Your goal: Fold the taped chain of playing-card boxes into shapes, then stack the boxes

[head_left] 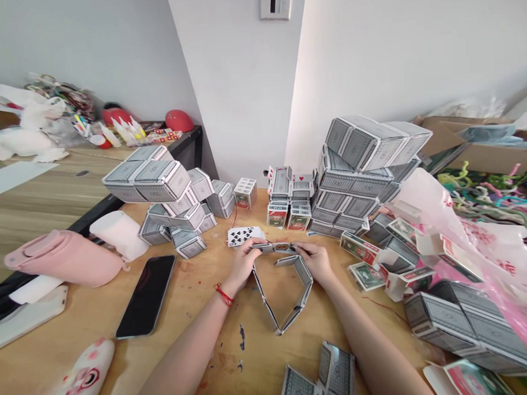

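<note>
Where a wooden table (192, 275) bears card blocks, two bare hands share one card loop (303, 270)

At the table's back right rises the tallest stack (349, 180), built of patterned grey blocks; opposite it, at back left, a smaller stack (159, 181) leans out unevenly over its base. A long grey block (449, 323) lies at the near right. To the left are a pink cylinder (75, 259) and, nearer the middle, a dark-screened phone (148, 293).

Centred between the forearms, the loop stands on edge as a chain of narrow hinged panels, bent to a point toward the person. One end panel lies just inside the far stretch, a gap showing between them. The left hand (244, 264) pinches the loop's far left corner, fingers closed narrowly; the right hand (315, 262) grips the right end of that far stretch between thumb and fingers.

Just beyond the left hand lies a face-up spade card (243, 235). Thinnest of all, a red bracelet (224, 295) circles the left wrist.
</note>
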The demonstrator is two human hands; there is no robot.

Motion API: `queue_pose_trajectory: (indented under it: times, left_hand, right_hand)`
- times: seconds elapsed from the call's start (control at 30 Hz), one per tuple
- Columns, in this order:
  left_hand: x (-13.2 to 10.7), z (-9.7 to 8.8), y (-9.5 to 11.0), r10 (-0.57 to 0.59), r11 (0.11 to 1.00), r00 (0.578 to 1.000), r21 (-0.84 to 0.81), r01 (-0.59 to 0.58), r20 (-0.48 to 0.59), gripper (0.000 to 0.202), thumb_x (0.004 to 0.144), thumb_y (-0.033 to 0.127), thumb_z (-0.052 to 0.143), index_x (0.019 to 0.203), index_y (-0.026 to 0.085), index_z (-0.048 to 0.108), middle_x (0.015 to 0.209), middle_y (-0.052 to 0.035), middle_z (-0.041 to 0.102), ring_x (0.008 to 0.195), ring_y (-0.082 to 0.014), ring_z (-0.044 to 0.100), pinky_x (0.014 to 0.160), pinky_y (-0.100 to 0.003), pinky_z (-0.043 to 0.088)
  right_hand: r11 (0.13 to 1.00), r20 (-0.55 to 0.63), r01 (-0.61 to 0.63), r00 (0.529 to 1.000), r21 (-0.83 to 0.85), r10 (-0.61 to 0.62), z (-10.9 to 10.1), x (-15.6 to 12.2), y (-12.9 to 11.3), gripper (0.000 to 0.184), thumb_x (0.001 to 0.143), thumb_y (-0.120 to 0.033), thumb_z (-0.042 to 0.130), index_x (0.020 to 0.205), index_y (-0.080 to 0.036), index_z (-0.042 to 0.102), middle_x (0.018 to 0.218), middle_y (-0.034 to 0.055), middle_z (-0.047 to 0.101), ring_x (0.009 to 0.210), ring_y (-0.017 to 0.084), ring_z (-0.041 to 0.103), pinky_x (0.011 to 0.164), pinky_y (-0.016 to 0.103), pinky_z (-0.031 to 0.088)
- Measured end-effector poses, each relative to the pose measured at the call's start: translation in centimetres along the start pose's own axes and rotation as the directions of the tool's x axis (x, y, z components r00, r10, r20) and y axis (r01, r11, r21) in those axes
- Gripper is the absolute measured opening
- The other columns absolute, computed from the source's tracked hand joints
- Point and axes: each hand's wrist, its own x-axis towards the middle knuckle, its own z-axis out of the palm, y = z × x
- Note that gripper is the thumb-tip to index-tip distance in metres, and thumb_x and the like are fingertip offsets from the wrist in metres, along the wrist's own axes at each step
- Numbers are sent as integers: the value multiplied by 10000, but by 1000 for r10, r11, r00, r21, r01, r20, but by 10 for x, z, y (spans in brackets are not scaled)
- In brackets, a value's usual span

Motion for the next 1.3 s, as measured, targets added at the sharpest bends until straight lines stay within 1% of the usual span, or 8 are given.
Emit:
queue_pose_trajectory:
  times: [0.23, 0.4, 0.6, 0.93, 1.03, 1.13, 1.23, 1.3]
  left_hand:
    - [1, 0, 1, 24, 1000, 1000, 19, -25, 20, 249, 706, 189, 494, 884, 180, 668, 1007, -48, 698, 992, -218, 607, 935, -364, 428]
    - [2, 5, 1, 30, 999, 998, 19, -31, 55, 297, 715, 173, 468, 921, 180, 683, 993, -51, 707, 991, -215, 614, 927, -366, 445]
    - [-1, 11, 8, 46, 994, 993, 97, -57, 110, 302, 716, 147, 451, 883, 190, 699, 999, -38, 711, 990, -205, 615, 931, -355, 451]
    - [2, 8, 6, 63, 994, 985, 78, -76, 160, 291, 721, 146, 467, 922, 183, 674, 1033, -48, 690, 1006, -208, 601, 935, -353, 430]
    - [3, 7, 4, 73, 990, 981, 106, -93, 181, 288, 706, 146, 501, 943, 181, 661, 1027, -52, 682, 980, -211, 602, 903, -346, 435]
    - [4, 9, 5, 43, 987, 988, 145, -65, 149, 250, 709, 153, 502, 902, 176, 658, 972, -49, 686, 928, -209, 600, 867, -340, 437]
    - [3, 12, 9, 15, 988, 993, 152, -33, 121, 232, 718, 152, 485, 877, 174, 652, 943, -41, 685, 913, -200, 592, 870, -331, 429]
    - [2, 14, 10, 6, 989, 993, 146, -23, 114, 207, 725, 151, 472, 845, 173, 639, 912, -33, 675, 889, -192, 586, 848, -316, 431]
  right_hand:
    - [997, 89, 31, 996, -67, -25, -3, 1, -3, 145, 785, -314, 578, 800, -250, 707, 743, 24, 727, 666, 206, 652, 656, 302, 500]
    - [996, 140, 56, 989, -67, -46, 1, -1, -10, 191, 817, -309, 531, 856, -261, 712, 862, 30, 740, 786, 218, 673, 730, 307, 506]
    - [998, 162, 53, 986, -44, -45, 6, -2, -11, 218, 822, -325, 525, 885, -275, 727, 854, 33, 749, 798, 239, 685, 744, 342, 519]
    - [999, 161, 43, 986, -29, -38, 6, 0, -9, 219, 843, -356, 518, 876, -260, 712, 885, 44, 745, 830, 244, 686, 750, 357, 523]
    - [999, 128, 27, 991, -20, -24, 9, -1, -6, 223, 864, -379, 501, 850, -242, 677, 774, 44, 734, 705, 223, 688, 660, 333, 532]
    - [999, 6, 21, 1000, -33, -21, 11, -1, -1, 187, 844, -400, 551, 853, -228, 622, 696, 33, 693, 593, 191, 648, 575, 305, 518]
    - [996, -153, 43, 987, -80, -55, 13, 0, -1, 189, 788, -393, 636, 801, -218, 567, 704, 22, 641, 575, 162, 591, 562, 292, 497]
    - [992, -188, 76, 977, -104, -95, 14, -2, -5, 176, 788, -368, 638, 777, -211, 561, 724, 21, 626, 607, 155, 585, 587, 292, 504]
